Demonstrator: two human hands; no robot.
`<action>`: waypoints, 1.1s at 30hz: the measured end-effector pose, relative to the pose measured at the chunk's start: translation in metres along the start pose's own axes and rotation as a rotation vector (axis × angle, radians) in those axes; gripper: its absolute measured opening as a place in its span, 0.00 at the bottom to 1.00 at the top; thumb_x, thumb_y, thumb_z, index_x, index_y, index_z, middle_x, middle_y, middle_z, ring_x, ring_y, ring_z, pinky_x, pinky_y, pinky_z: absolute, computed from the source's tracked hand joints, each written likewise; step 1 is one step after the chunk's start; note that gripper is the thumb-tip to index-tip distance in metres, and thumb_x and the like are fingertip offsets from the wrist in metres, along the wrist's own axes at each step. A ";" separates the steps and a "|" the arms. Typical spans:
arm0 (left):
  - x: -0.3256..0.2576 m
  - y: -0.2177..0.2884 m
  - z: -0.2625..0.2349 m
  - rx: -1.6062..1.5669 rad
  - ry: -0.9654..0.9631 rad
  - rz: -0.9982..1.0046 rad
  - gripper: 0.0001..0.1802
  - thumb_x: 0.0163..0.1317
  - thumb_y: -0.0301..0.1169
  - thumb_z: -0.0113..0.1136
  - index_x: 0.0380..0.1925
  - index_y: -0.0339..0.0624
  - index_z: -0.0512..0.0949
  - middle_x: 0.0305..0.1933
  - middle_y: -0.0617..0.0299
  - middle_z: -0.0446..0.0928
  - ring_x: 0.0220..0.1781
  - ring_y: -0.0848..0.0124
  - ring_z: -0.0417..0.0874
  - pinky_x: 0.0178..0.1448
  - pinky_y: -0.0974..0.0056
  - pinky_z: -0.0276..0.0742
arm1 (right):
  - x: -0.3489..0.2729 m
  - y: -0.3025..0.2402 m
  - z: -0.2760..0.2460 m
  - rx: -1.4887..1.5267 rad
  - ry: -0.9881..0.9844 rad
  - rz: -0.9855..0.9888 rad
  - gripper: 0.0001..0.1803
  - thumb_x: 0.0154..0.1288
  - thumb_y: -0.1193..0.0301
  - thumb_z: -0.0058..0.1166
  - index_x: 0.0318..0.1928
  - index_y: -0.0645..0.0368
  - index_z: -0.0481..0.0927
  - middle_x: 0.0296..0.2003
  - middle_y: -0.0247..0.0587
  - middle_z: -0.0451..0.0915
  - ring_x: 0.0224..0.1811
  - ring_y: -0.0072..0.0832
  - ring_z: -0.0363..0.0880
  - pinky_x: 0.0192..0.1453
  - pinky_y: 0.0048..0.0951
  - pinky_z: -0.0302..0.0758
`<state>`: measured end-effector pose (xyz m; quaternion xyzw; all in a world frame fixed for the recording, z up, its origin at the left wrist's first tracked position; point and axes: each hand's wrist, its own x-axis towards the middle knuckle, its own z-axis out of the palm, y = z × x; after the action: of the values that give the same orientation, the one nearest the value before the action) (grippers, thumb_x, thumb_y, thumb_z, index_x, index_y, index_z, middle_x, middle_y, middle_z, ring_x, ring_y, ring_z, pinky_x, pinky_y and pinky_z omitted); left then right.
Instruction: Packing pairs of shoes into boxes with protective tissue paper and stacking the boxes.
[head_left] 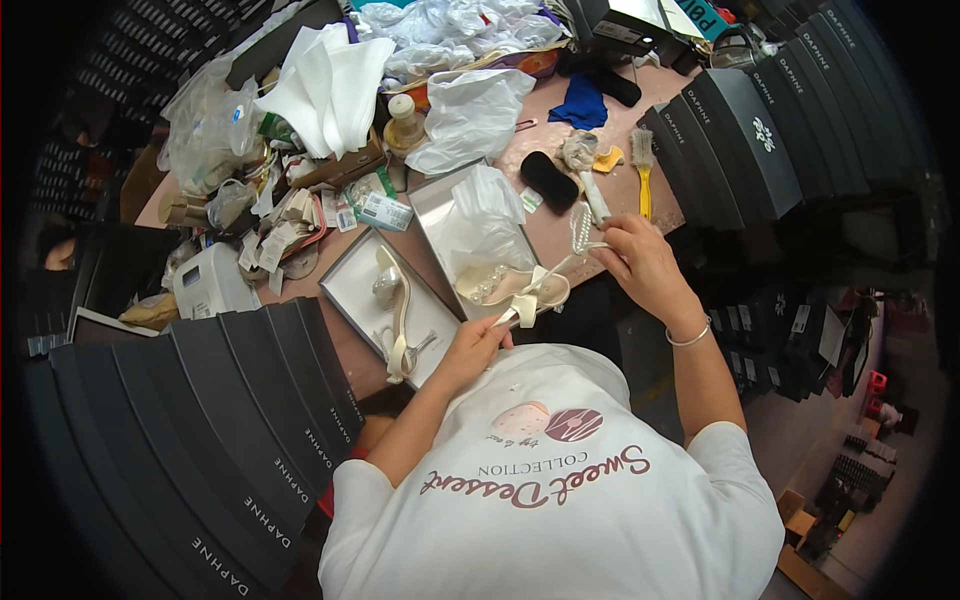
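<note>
The cream sandal (515, 290) hangs over the right open box (445, 205) holding white paper (485, 215); left hand (475, 340) pinches its strap, right hand (640, 260) grips its beaded end; the left box (345, 290) holds another sandal (395, 300); a brush (643, 170) lies far right.

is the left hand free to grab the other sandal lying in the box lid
Probably not yet: the left hand is pinching a strap of the beaded sandal. The other sandal lies uncovered just beside it, so the path looks free.

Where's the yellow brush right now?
In the head view the yellow brush lies on the table's far right side, just beyond the right hand, beside the stacked black boxes.
</note>
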<state>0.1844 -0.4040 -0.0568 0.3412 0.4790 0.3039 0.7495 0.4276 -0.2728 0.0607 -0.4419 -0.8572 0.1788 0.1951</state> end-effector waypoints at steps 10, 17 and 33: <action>0.012 0.000 -0.025 -0.314 0.037 0.364 0.21 0.74 0.37 0.44 0.55 0.31 0.72 0.53 0.55 0.78 0.52 0.69 0.80 0.62 0.64 0.71 | 0.061 0.015 0.054 0.771 -0.374 0.236 0.20 0.75 0.61 0.43 0.35 0.66 0.78 0.28 0.30 0.78 0.34 0.18 0.73 0.43 0.23 0.71; 0.029 0.014 -0.016 -0.133 0.106 0.413 0.18 0.74 0.39 0.45 0.51 0.37 0.75 0.37 0.64 0.78 0.38 0.78 0.77 0.44 0.72 0.72 | -0.013 0.002 0.129 1.022 -0.349 0.553 0.16 0.74 0.65 0.43 0.44 0.66 0.78 0.33 0.31 0.78 0.38 0.17 0.73 0.45 0.23 0.71; 0.046 0.016 -0.010 0.537 0.420 0.624 0.10 0.68 0.27 0.51 0.44 0.33 0.76 0.38 0.54 0.78 0.36 0.65 0.81 0.42 0.66 0.76 | -0.045 0.021 0.147 0.864 -0.122 0.388 0.10 0.60 0.69 0.63 0.36 0.64 0.82 0.29 0.35 0.78 0.31 0.19 0.73 0.34 0.24 0.70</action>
<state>0.1898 -0.3571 -0.0706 0.5823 0.5567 0.4425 0.3940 0.3936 -0.3180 -0.0842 -0.4608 -0.6160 0.5774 0.2734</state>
